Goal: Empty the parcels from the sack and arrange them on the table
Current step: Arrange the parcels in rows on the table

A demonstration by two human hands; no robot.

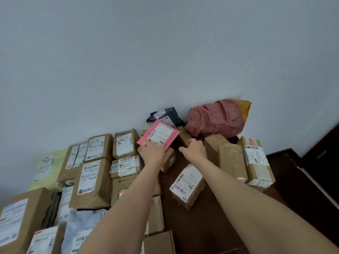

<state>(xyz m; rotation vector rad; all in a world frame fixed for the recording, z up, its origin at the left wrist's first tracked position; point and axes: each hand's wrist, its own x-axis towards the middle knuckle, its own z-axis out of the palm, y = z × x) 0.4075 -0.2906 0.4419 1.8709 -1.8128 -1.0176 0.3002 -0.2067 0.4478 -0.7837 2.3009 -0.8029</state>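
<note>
My left hand (153,150) holds a flat pink envelope parcel (159,134) with a white label, lifted above the boxes near the wall. My right hand (194,147) grips a small brown cardboard box (183,136) just right of the envelope. Several brown cardboard parcels (91,180) lie packed in rows on the left half of the dark brown table (198,226). A single labelled box (187,186) lies tilted on the bare table between my forearms. No sack is clearly in view.
A crumpled pink and yellow bag (216,118) and a dark grey mailer (165,115) lean against the pale wall (165,52). Tall taped boxes (255,160) stand at the right. The table's right edge (315,184) drops to dark furniture.
</note>
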